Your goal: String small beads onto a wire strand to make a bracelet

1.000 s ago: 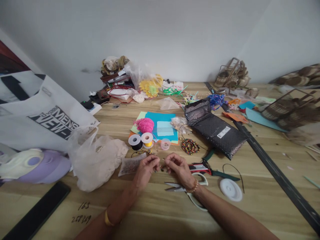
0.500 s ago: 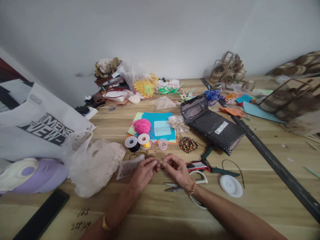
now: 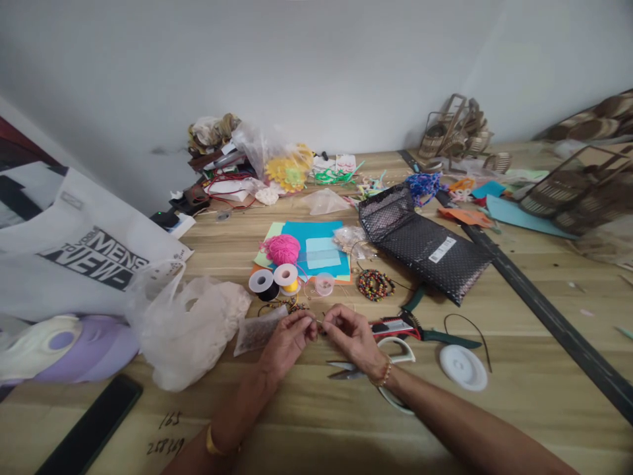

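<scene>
My left hand (image 3: 291, 338) and my right hand (image 3: 352, 335) meet over the table, both closed in a pinch. A thin, light-coloured bit shows between the fingertips, too small to name. Beside my left hand lies a clear bag of small dark beads (image 3: 258, 333). Scissors (image 3: 408, 351) with white handles lie partly under my right wrist. A red utility knife (image 3: 395, 327) is just right of my right hand. Beyond the fingers are a strand of multicoloured beads (image 3: 376, 285), a black thread spool (image 3: 270, 290), a yellow thread spool (image 3: 291, 286) and a small round clear container (image 3: 324, 284).
Pink yarn (image 3: 283, 249) rests on blue paper (image 3: 306, 231). A black bubble mailer (image 3: 430, 244) lies to the right, with a white spool (image 3: 463, 368) nearer me. At left are a plastic bag (image 3: 192, 336), a phone (image 3: 91, 425) and a large white bag (image 3: 64, 237).
The view has shifted slightly, so the table items sit a little differently in the frame. Both hands keep nearly the same pinch, with only slight finger movement.
</scene>
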The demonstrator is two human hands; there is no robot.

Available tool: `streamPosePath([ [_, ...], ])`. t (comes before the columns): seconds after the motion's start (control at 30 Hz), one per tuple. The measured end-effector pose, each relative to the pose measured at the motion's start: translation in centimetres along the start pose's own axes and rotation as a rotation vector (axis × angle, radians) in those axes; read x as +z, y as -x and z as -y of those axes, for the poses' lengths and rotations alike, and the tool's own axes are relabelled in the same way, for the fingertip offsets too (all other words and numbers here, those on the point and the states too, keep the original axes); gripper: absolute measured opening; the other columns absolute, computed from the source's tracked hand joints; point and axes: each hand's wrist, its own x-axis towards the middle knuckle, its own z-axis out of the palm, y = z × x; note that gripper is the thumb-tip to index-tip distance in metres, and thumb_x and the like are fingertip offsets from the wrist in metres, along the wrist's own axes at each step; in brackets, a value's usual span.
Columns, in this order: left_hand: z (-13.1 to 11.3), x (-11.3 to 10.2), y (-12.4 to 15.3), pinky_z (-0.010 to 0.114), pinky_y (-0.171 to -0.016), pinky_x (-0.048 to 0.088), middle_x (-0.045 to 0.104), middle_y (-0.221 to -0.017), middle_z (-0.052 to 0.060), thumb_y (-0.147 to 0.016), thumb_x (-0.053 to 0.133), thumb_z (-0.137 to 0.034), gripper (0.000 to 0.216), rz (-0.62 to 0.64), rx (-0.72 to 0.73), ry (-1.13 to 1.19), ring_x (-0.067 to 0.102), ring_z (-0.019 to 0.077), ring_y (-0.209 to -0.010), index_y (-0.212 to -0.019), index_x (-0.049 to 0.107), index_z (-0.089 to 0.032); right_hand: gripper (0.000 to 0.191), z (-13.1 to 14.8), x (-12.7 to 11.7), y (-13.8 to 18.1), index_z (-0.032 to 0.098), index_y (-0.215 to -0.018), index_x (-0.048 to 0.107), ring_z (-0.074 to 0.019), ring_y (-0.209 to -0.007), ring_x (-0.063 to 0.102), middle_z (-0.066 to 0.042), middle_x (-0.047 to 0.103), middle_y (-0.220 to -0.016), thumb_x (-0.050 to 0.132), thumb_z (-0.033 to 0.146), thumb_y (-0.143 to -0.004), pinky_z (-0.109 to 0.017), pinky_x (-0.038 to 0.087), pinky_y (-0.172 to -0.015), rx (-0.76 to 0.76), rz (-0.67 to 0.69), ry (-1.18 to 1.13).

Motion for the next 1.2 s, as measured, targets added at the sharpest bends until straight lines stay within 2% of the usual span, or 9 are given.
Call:
streamPosePath([
  [0.3,-0.24,0.10,0.23,0.020,-0.060,0.045,0.064,-0.068,0.000,-0.065,0.079,-0.018,0.017,0.039,0.031,-0.063,0.056,0.0093,-0.063,-0.078,0.070,-0.014,0.031,0.17,-0.03,0.03,0.017,-0.076,0.057,-0.0107,-0.058,0.043,0.001,0.053,-0.065,0.064,0.047,-0.082,-0.022,0.035,-0.053,-0.014,0.001,-0.009],
  [0.43,-0.28,0.15,0.24,0.020,-0.060,0.045,0.064,-0.067,-0.001,-0.064,0.079,-0.017,0.015,0.053,0.028,-0.044,0.057,0.0094,-0.062,-0.074,0.068,-0.015,0.034,0.32,0.03,0.03,0.017,-0.074,0.057,-0.0105,-0.057,0.042,0.001,0.052,-0.064,0.066,0.049,-0.079,-0.022,0.034,-0.052,0.005,-0.006,-0.011],
  [0.7,-0.17,0.01,0.03,0.022,-0.058,0.046,0.068,-0.067,0.002,-0.060,0.080,-0.017,0.014,-0.014,0.011,-0.047,0.058,0.0109,-0.060,-0.072,0.073,-0.015,0.035,0.35,0.02,0.05,0.017,-0.074,0.055,-0.0099,-0.056,0.041,0.002,0.050,-0.064,0.064,0.050,-0.080,-0.022,0.033,-0.052,0.029,0.021,-0.024],
  [1.2,-0.15,0.00,0.03,0.019,-0.057,0.047,0.070,-0.066,0.002,-0.058,0.082,-0.017,0.015,-0.024,-0.001,-0.017,0.060,0.0095,-0.060,-0.071,0.075,-0.015,0.032,0.47,0.09,0.20,0.016,-0.075,0.055,-0.0101,-0.056,0.041,0.001,0.051,-0.065,0.063,0.046,-0.082,-0.022,0.034,-0.051,0.003,0.041,0.054],
])
